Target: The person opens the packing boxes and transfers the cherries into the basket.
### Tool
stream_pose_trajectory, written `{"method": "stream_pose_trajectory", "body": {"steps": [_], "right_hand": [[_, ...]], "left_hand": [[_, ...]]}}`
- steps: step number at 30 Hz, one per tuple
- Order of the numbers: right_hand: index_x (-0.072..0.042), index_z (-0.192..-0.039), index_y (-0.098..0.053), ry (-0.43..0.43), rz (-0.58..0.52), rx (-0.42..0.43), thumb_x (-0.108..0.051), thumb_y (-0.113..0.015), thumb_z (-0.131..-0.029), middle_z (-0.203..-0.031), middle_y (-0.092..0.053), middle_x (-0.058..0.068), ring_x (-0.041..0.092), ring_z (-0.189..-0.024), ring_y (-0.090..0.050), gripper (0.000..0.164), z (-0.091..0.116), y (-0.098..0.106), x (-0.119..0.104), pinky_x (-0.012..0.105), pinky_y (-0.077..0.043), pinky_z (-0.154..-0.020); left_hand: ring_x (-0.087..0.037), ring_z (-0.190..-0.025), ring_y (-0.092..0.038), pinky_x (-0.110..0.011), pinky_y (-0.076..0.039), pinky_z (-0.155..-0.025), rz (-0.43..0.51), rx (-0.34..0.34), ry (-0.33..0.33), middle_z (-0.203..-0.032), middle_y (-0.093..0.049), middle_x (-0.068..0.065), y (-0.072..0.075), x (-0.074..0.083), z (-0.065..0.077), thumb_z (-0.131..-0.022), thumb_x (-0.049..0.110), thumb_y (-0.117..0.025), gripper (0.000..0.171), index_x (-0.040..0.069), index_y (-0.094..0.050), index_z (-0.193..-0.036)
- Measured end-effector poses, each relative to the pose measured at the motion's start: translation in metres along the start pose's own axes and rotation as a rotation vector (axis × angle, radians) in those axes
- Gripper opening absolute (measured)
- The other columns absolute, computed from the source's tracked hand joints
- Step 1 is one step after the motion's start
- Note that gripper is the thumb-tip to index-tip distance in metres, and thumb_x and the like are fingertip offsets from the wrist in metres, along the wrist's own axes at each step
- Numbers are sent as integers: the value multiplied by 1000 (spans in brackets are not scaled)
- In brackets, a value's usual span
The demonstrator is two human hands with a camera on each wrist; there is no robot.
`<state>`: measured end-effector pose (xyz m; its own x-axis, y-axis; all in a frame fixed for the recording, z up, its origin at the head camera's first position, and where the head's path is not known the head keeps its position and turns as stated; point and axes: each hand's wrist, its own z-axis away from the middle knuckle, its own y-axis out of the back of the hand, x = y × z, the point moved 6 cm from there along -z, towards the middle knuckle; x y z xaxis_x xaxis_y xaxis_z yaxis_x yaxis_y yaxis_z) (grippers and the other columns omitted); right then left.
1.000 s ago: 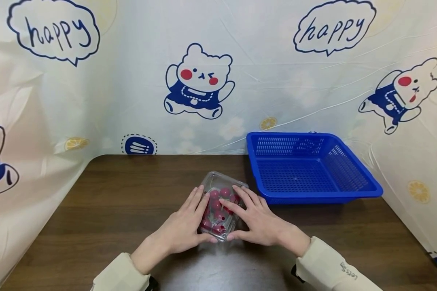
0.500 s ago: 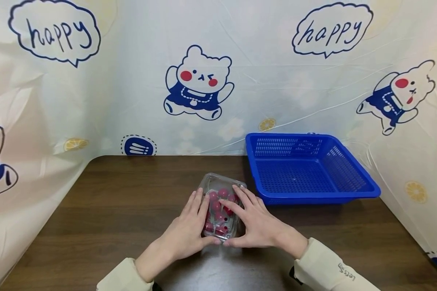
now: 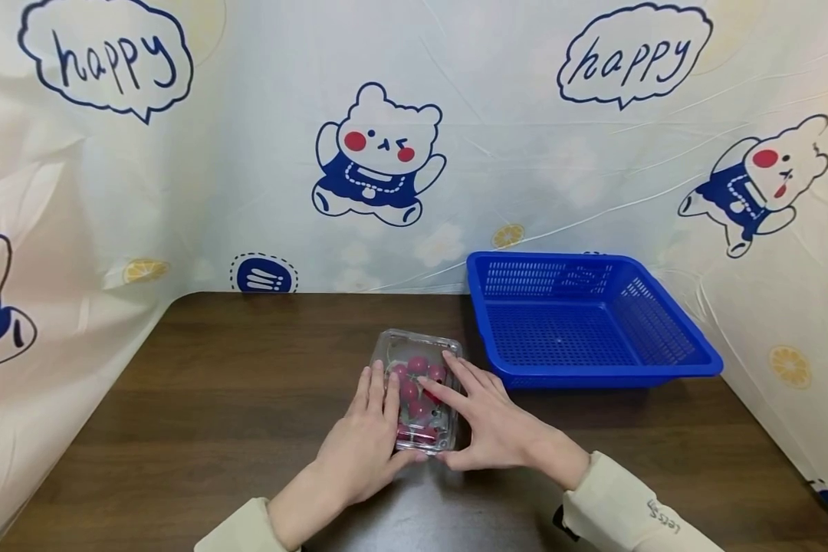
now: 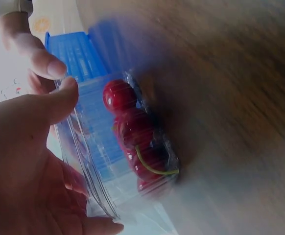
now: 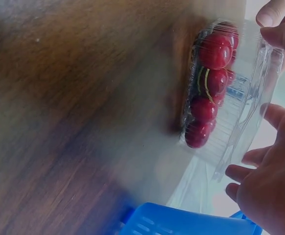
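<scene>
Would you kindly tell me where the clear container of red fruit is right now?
In the head view, the clear container sits on the table between the left hand and right hand, left of the blue basket.

Two hands [image 3: 359, 448] [image 3: 497, 429], one box [image 3: 417, 343], at least six cherries [image 3: 409, 391], one basket [image 3: 593, 371], one table [image 3: 214, 399]
</scene>
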<state>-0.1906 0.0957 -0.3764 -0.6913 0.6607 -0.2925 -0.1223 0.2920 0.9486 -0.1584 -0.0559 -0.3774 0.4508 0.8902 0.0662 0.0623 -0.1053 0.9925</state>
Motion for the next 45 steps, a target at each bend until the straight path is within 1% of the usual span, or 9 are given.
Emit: {"method": "stream_pose_trajectory", "body": {"steps": [4, 13, 21, 25, 27, 30, 36, 40, 45], "right_hand": [[-24, -151, -33, 10, -28, -26, -47, -71, -71, -161, -15, 23, 39, -145, -18, 92, 1, 1, 2, 66, -27, -107], [-24, -153, -26, 40, -82, -87, -43, -71, -75, -162, -5, 23, 38, -147, -11, 93, 4, 0, 9, 67, -23, -111], [-21, -154, -25, 67, -79, -103, -41, -70, -76, -162, -5, 25, 42, -146, -12, 92, 0, -1, 8, 67, -24, -110], [-22, -154, -24, 62, -70, -125, -41, -69, -77, -162, -4, 25, 42, -146, -12, 92, -1, -1, 8, 66, -24, -111], [-21, -154, -24, 61, -67, -132, -41, -69, -77, -162, -4, 25, 42, -146, -12, 92, -1, -2, 7, 65, -24, -111], [-22, -155, -22, 60, -61, -146, -43, -68, -78, -162, -2, 24, 42, -146, -10, 92, -2, -4, 7, 64, -24, -112], [-27, -156, -14, 48, -78, -161, -44, -66, -80, -163, 4, 21, 40, -146, -4, 93, -4, -7, 8, 62, -23, -114], [-26, -156, -13, 51, -96, -146, -41, -67, -81, -163, 5, 20, 40, -146, -4, 94, -3, -8, 9, 62, -26, -112], [-23, -156, -12, 71, -108, -120, -40, -68, -81, -163, 6, 19, 35, -148, -3, 95, -2, -9, 9, 60, -29, -112]], "left_hand": [[-53, -137, -27, -52, -36, -111, -59, 10, 6, -149, -31, -39, 0, 6, 0, -85, 65, -54, 100, -15, -33, -142], [-55, -138, -21, -52, -43, -105, 27, 24, 68, -151, -22, -42, 1, 12, -1, -83, 62, -58, 102, -15, -30, -143], [-54, -138, -23, -54, -38, -108, -9, 49, 48, -149, -26, -43, 4, 13, -1, -84, 62, -57, 100, -20, -35, -138], [-53, -136, -28, -53, -37, -110, -71, 116, -14, -146, -33, -42, 6, 11, -4, -81, 65, -59, 100, -20, -43, -132], [-52, -137, -28, -53, -35, -111, -63, 133, -58, -146, -33, -41, 6, 9, -7, -80, 65, -59, 99, -19, -44, -131], [-48, -140, -24, -56, -29, -114, 7, 103, -119, -151, -29, -36, 4, 5, -10, -80, 64, -60, 98, -14, -41, -136], [-40, -145, -16, -58, -21, -116, 102, 15, -175, -158, -22, -27, 0, -3, -14, -84, 62, -58, 97, -6, -28, -147], [-39, -146, -15, -56, -20, -117, 115, -3, -187, -159, -20, -27, -6, -2, -15, -87, 61, -52, 96, -6, -23, -149], [-39, -146, -16, -56, -22, -116, 74, 13, -173, -159, -21, -27, -9, -1, -14, -87, 64, -49, 98, -7, -24, -149]]}}
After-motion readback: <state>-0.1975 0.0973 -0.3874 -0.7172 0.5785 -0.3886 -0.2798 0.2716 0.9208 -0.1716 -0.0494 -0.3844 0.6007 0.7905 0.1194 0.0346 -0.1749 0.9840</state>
